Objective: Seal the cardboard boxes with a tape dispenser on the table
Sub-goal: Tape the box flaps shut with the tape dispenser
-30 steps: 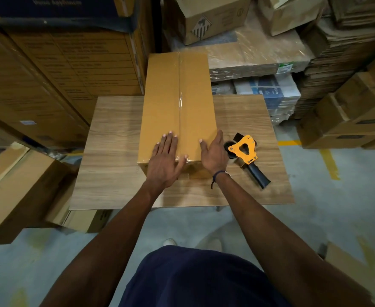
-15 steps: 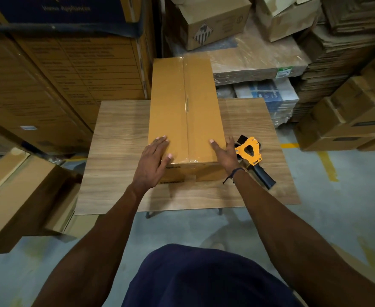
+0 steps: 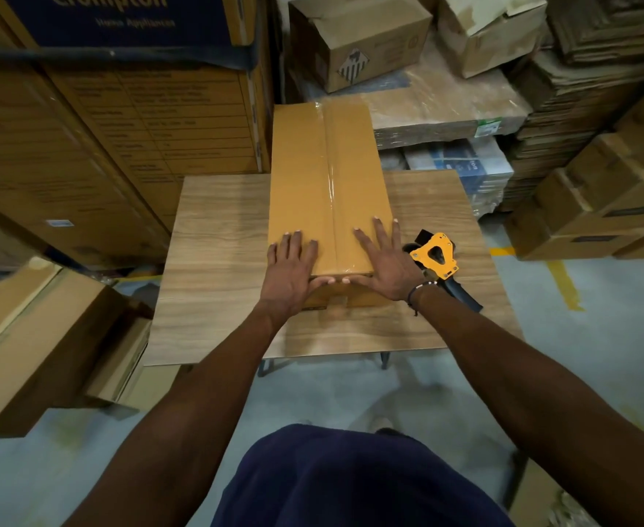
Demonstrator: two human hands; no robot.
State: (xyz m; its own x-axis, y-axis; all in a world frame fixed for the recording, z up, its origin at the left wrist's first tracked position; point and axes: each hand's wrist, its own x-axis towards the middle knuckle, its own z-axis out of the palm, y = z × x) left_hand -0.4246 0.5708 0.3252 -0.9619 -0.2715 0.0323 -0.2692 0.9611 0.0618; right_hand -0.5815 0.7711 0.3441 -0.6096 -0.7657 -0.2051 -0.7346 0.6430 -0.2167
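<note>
A long brown cardboard box [image 3: 328,176] lies lengthwise on the wooden table [image 3: 217,268], with a strip of clear tape down its centre seam. My left hand [image 3: 290,271] lies flat on the box's near left corner, fingers spread. My right hand [image 3: 385,264] lies flat on the near right corner, fingers apart, thumb along the near edge. Neither hand grips anything. The tape dispenser [image 3: 436,256], orange plate and black handle, rests on the table just right of my right hand, partly hidden by my wrist.
Stacked cartons [image 3: 122,138] stand close behind and left of the table. An open box [image 3: 46,348] sits on the floor at the left. Wrapped pallets [image 3: 446,119] and more boxes [image 3: 598,207] fill the back and right. Grey floor with yellow lines lies at the right.
Both hands slid from the box's near side edges back onto its top near corners, palms flat. The box and dispenser stay in place on the table; the view shifted slightly.
</note>
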